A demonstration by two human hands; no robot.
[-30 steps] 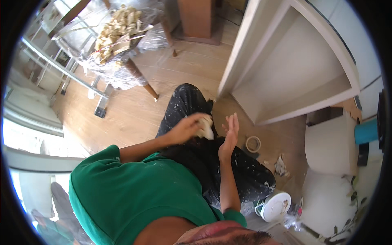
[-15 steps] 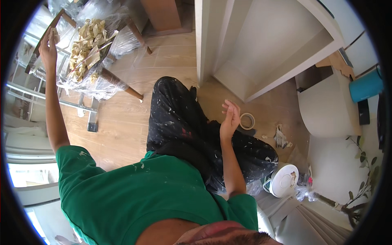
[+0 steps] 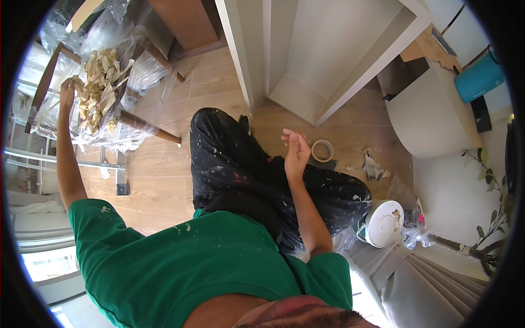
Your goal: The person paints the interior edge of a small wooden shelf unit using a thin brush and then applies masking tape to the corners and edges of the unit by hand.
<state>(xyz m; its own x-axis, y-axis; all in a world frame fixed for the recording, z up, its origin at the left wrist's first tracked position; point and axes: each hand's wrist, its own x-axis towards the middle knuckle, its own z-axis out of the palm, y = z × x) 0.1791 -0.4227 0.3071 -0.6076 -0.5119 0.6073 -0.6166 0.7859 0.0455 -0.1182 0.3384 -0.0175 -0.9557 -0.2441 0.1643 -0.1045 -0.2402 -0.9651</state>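
Note:
My left hand (image 3: 66, 96) is stretched out at the far left, its fingers closed on a wad of crumpled masking tape (image 3: 78, 85). That wad touches the edge of a heap of crumpled tan tape (image 3: 98, 98), which lies on a chair wrapped in clear plastic film (image 3: 131, 143). Above my crossed legs in paint-spotted black trousers (image 3: 229, 158), my right hand (image 3: 297, 152) hovers with loosely bent fingers and nothing in it. On the floor just right of that hand is a roll of masking tape (image 3: 330, 151).
An open white cabinet frame (image 3: 322, 109) stands ahead. Tape scraps (image 3: 373, 165) lie on the wooden floor at right. A white-lidded bucket (image 3: 384, 224) sits by my right knee, near a grey curtain (image 3: 421, 290). A metal ladder-like frame (image 3: 82, 163) lies under my left arm.
My left hand has come down toward the tape heap with the wad, which now meets the heap's edge. The whole view has shifted slightly. My right hand keeps its loose pose.

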